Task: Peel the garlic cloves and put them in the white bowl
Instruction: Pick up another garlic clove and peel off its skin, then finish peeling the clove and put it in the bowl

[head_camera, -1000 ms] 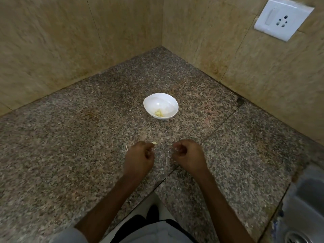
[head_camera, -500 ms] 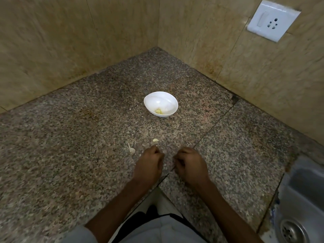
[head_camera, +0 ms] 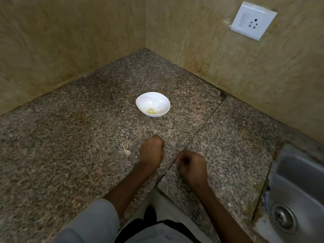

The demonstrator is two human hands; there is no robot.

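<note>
On the granite counter (head_camera: 70, 137), we find the white bowl (head_camera: 158, 99) standing well beyond both hands, with a few yellowish garlic pieces (head_camera: 151, 111) at its bottom. One garlic clove (head_camera: 127, 152) lies on the stone just beside the left hand (head_camera: 152, 149). That hand's fingers are curled under; we cannot tell whether they hold anything. The right hand (head_camera: 191, 165) is likewise curled, its contents hidden. A steel sink (head_camera: 298, 186) occupies the right edge.

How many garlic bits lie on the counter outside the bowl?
1: a pale garlic bit just left of the left hand. Others may be hidden under it or in the right hand.
</note>
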